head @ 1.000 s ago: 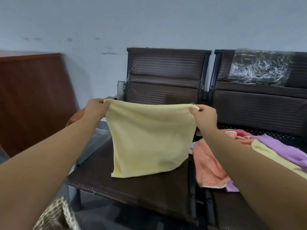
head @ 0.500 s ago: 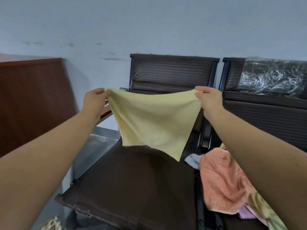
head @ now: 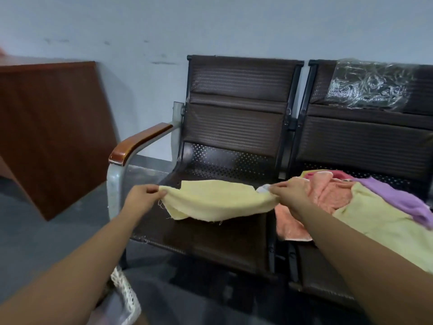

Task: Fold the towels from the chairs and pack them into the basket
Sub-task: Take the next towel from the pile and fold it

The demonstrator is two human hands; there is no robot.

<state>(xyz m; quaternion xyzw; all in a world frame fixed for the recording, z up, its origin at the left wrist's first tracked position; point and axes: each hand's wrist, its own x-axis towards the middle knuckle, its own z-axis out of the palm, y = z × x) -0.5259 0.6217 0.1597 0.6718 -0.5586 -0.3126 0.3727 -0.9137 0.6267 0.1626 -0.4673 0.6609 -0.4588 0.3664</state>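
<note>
Sagging low over the chair seat [head: 210,240], the yellow towel [head: 218,200] could fold crooked if one pinch slips or its loose edge catches the seat — its long axis runs left to right, between the left hand [head: 144,198] and the right hand [head: 290,192], each pinching an end.

A: What sort of place is shown?

B: A waiting room or office lobby is suggested. Two dark chairs [head: 236,127] of one make are set side by side in a row, as public seating is arranged.

A: What else is it shown by?

B: Perforated metal is used for the seats, and a steel armrest [head: 140,140] is capped with wood. One backrest is covered in plastic film [head: 370,85]. A plain, scuffed wall [head: 210,24] is seen behind, a wood-veneer panel [head: 51,127] at the left, and a grey floor [head: 30,231] below.
</note>
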